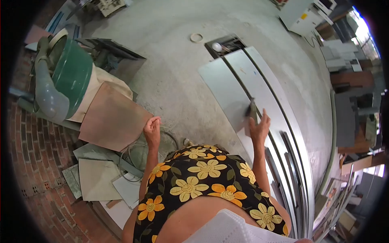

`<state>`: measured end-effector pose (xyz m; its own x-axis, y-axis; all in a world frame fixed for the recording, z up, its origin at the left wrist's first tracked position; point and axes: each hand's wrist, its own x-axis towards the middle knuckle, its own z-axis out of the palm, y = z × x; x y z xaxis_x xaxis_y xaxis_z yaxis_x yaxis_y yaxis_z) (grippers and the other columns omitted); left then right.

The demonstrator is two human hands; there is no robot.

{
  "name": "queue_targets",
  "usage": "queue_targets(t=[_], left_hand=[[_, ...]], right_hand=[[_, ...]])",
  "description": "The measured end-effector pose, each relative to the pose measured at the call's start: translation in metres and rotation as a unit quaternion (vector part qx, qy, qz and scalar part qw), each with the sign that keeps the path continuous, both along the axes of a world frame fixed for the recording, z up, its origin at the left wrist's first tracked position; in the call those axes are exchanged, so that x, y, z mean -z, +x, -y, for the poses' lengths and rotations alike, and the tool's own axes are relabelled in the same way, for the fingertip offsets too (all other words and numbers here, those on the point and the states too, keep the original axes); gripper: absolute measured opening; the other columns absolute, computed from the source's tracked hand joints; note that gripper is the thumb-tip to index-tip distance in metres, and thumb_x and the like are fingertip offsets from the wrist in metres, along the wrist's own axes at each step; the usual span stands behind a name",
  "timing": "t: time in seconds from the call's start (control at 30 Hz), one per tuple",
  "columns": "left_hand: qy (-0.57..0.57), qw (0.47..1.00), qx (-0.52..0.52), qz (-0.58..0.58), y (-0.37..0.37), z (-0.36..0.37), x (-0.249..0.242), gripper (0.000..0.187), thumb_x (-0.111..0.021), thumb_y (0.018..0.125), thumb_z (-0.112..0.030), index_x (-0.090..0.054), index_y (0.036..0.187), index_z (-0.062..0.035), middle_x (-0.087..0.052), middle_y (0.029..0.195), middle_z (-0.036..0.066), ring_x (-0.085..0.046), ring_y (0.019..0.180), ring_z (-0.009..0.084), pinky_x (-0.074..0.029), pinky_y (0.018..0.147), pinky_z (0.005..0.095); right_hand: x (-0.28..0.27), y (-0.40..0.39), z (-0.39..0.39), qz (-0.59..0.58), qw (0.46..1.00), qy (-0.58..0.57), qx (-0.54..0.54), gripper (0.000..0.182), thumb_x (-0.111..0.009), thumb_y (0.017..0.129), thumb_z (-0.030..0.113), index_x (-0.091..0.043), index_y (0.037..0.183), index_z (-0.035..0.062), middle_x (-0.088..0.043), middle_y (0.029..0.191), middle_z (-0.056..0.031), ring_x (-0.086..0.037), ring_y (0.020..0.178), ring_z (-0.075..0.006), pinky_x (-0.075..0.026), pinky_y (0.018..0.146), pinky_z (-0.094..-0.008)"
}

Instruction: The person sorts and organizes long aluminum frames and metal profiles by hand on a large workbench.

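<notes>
At the right edge of a brown, flat square sheet (115,115), my left hand (152,131) is closed, its curled fingers at the sheet's corner. The sheet slopes over a pale sack and some loose boards. On the other side, my right hand (260,127) is over long, shiny metal panels (231,91). A narrow dark tool (253,108) rises between its thumb and fingers, pointing away from me; its lower end is hidden by the hand. Dark grooves run lengthwise between the panels.
A green tub (75,79) with a grey curved piece stands at left. Loose boards (99,178) lie on brick paving near my left arm. A dark tray (227,46) sits beyond the panels, beside a tape-like ring (196,38). Stacked sheets (344,113) line the right side.
</notes>
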<state>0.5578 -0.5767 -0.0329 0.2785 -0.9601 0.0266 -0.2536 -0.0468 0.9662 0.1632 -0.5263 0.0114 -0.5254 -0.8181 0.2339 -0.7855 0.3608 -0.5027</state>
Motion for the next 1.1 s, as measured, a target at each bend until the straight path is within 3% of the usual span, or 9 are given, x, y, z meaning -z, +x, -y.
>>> queue_targets(t=[0.13, 0.23, 0.37, 0.5, 0.6, 0.77, 0.97, 1.1], left_hand=[[0.020, 0.999, -0.028, 0.002, 0.040, 0.005, 0.016, 0.015, -0.057, 0.089, -0.011, -0.062, 0.095, 0.0022, -0.064, 0.081, 0.006, -0.060, 0.075, 0.0116, -0.048, 0.067, 0.0257], [0.051, 0.998, -0.041, -0.018, 0.057, 0.009, 0.028, 0.016, -0.059, 0.087, -0.012, -0.062, 0.096, 0.0017, -0.064, 0.080, 0.005, -0.059, 0.072, 0.0109, -0.047, 0.066, 0.0251], [0.088, 0.995, -0.036, -0.020, 0.078, 0.037, 0.052, 0.019, -0.062, 0.084, -0.012, -0.062, 0.097, 0.0019, -0.064, 0.081, 0.005, -0.059, 0.070, 0.0111, -0.047, 0.065, 0.0249], [0.106, 0.994, -0.020, -0.015, 0.098, 0.095, 0.045, 0.023, -0.063, 0.083, -0.013, -0.062, 0.100, 0.0023, -0.064, 0.084, 0.007, -0.060, 0.070, 0.0117, -0.048, 0.066, 0.0253], [0.118, 0.993, -0.016, 0.014, 0.116, 0.152, 0.037, 0.024, -0.062, 0.083, -0.013, -0.062, 0.102, 0.0024, -0.065, 0.086, 0.008, -0.060, 0.071, 0.0123, -0.048, 0.066, 0.0257], [0.114, 0.993, 0.000, 0.005, 0.150, 0.243, 0.024, 0.027, -0.061, 0.084, -0.013, -0.060, 0.106, 0.0030, -0.065, 0.090, 0.009, -0.061, 0.072, 0.0130, -0.049, 0.067, 0.0256], [0.145, 0.989, 0.012, -0.025, 0.168, 0.333, 0.011, 0.026, -0.057, 0.090, -0.015, -0.058, 0.110, 0.0010, -0.065, 0.095, 0.008, -0.061, 0.076, 0.0109, -0.048, 0.066, 0.0218], [0.193, 0.979, 0.025, -0.066, 0.195, 0.395, 0.056, 0.027, -0.057, 0.088, -0.015, -0.058, 0.111, -0.0005, -0.065, 0.091, 0.007, -0.061, 0.073, 0.0105, -0.045, 0.060, 0.0213]], right_hand=[[-0.038, 0.039, 0.048, 0.088, 0.992, -0.087, -0.037, 0.059, -0.067, 0.077, 0.011, -0.044, 0.131, 0.0043, -0.049, 0.120, -0.0188, -0.050, 0.109, -0.0310, -0.042, 0.091, -0.0414], [-0.049, 0.071, 0.096, 0.096, 0.983, -0.107, -0.117, 0.053, -0.064, 0.082, 0.011, -0.046, 0.132, 0.0126, -0.050, 0.124, -0.0128, -0.054, 0.107, -0.0254, -0.046, 0.086, -0.0388], [-0.062, 0.110, 0.157, 0.171, 0.967, -0.080, -0.169, 0.048, -0.064, 0.083, 0.010, -0.051, 0.128, 0.0136, -0.052, 0.122, -0.0095, -0.054, 0.107, -0.0221, -0.046, 0.085, -0.0355], [-0.048, 0.131, 0.215, 0.164, 0.959, -0.124, -0.197, 0.049, -0.065, 0.078, 0.008, -0.053, 0.125, 0.0113, -0.053, 0.117, -0.0113, -0.057, 0.100, -0.0222, -0.049, 0.072, -0.0331], [-0.047, 0.146, 0.259, 0.220, 0.955, -0.083, -0.184, 0.044, -0.064, 0.083, 0.010, -0.053, 0.126, 0.0135, -0.053, 0.118, -0.0097, -0.056, 0.103, -0.0212, -0.047, 0.083, -0.0347], [-0.027, 0.177, 0.330, 0.247, 0.935, -0.092, -0.238, 0.044, -0.065, 0.081, 0.008, -0.054, 0.123, 0.0126, -0.054, 0.115, -0.0103, -0.057, 0.099, -0.0202, -0.047, 0.081, -0.0330], [-0.033, 0.223, 0.380, 0.281, 0.891, -0.018, -0.357, 0.043, -0.065, 0.080, 0.012, -0.053, 0.122, 0.0076, -0.054, 0.112, -0.0154, -0.058, 0.098, -0.0265, -0.047, 0.081, -0.0353], [-0.040, 0.237, 0.420, 0.322, 0.880, 0.018, -0.348, 0.041, -0.063, 0.083, 0.016, -0.053, 0.121, 0.0071, -0.055, 0.111, -0.0158, -0.059, 0.097, -0.0257, -0.048, 0.082, -0.0365]])
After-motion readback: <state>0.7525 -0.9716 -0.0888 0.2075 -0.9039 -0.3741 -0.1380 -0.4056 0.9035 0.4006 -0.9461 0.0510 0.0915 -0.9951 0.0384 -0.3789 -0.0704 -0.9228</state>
